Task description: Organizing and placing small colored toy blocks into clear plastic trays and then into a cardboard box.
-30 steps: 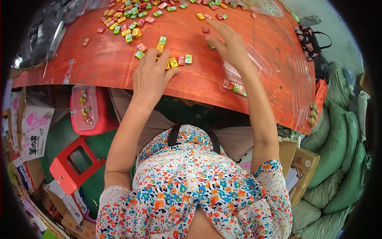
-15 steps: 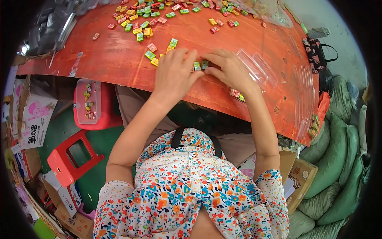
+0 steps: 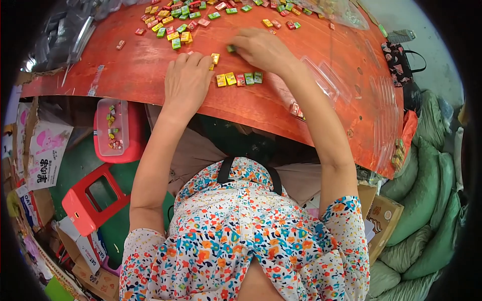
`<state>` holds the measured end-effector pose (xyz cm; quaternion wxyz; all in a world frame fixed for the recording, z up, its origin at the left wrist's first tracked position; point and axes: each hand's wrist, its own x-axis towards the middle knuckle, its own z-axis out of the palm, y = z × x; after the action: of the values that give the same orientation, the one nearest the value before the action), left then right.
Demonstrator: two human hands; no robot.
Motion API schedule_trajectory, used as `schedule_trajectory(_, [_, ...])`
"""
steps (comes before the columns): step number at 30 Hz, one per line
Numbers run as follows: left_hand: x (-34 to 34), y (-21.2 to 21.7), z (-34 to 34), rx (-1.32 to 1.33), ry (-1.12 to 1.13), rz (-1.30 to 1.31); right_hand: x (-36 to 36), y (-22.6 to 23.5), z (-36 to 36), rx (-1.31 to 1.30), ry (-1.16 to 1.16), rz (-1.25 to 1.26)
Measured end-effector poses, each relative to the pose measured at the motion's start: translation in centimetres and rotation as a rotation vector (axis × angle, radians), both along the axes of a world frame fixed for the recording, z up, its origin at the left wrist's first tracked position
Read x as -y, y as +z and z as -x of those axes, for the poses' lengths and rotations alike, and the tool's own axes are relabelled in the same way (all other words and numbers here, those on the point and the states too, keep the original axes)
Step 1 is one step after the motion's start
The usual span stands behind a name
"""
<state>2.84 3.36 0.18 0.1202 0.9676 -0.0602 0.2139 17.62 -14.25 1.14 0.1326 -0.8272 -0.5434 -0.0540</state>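
In front of me on the red table, a short row of small boxes (image 3: 240, 79), yellow, red and green, stands side by side. Past the row's far side, my right hand (image 3: 263, 50) pinches a small green box (image 3: 231, 48) between thumb and fingers. My left hand (image 3: 188, 83) is bent down onto the table left of the row, fingers close together; its fingertips and whatever lies under them are hidden. A small yellow box (image 3: 215, 58) shows right beside its fingers, and a bit of a red one peeks out beyond them.
A loose heap of small coloured boxes (image 3: 183, 17) covers the table's far side. Clear plastic trays (image 3: 321, 80) lie to the right, beside a filled pack (image 3: 296, 110) near my right forearm. Below left are a plastic tub (image 3: 104, 135) and a red stool (image 3: 95, 200).
My hands have moved apart: the left slid left over the loose boxes, the right swung far and left and now holds a green box. The row is now uncovered.
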Motion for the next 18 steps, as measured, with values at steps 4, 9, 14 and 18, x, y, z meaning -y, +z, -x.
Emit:
schedule_trajectory(4, [0.1, 0.1, 0.3, 0.055, 0.007, 0.019, 5.5, 1.5, 2.9, -0.084, -0.245, -0.105])
schedule_trajectory(9, [1.3, 1.1, 3.0, -0.022, 0.022, 0.182, 9.0, 1.3, 5.9, -0.020, -0.309, 0.053])
schedule_trajectory(14, [1.6, 0.6, 3.2, -0.177, 0.051, 0.211, 8.1, 1.3, 6.4, -0.017, -0.263, 0.008])
schedule_trajectory(18, [1.5, 0.4, 2.2, -0.198, 0.063, 0.168, 8.4, 0.8, 6.0, 0.004, -0.212, -0.061])
